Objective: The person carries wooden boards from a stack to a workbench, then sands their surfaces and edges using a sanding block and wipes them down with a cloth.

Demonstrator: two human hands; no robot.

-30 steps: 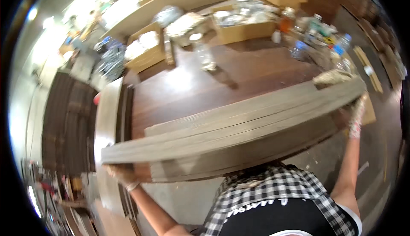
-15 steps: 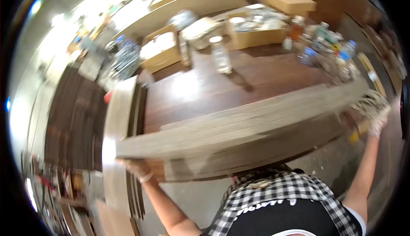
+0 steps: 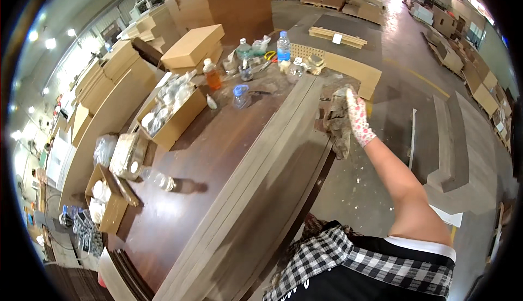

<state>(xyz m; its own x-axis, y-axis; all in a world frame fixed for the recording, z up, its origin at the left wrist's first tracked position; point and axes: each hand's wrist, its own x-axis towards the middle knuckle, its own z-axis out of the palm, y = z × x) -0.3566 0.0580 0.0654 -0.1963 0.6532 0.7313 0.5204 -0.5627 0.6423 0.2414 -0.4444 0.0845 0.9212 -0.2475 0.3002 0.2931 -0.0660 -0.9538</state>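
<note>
left hand out of view, so cannot tell whether open or closed. at far left, a grey heap (image 3: 87,230), then a small open carton (image 3: 113,216) with white things inside. below these, more boards on edge (image 3: 128,276), near the lower rim of the view. next, a pale wrapped bundle (image 3: 128,156), and just beside it a clear bottle (image 3: 158,180) on a shiny dark brown table (image 3: 223,137). further right, a larger open carton (image 3: 180,128) full of small wrapped pieces, with a closed cardboard box (image 3: 193,47) behind it. then a bottle of orange liquid (image 3: 212,75), and near it a clear jug with a blue cap (image 3: 242,98). across the middle, long grey-brown boards (image 3: 272,175), stacked close together and running slantwise along the near side of the table. near their far end, a water bottle (image 3: 284,47), upright. below, a black-and-white checked garment (image 3: 321,257). at the right corner of the boards, a crumpled dirty cloth (image 3: 339,121), hanging from the right hand (image 3: 357,113), in a patterned white glove, fingers closed on the cloth; cannot tell whether touching the boards. beyond, on the floor at right, a pile of grey panels (image 3: 449,143).
</note>
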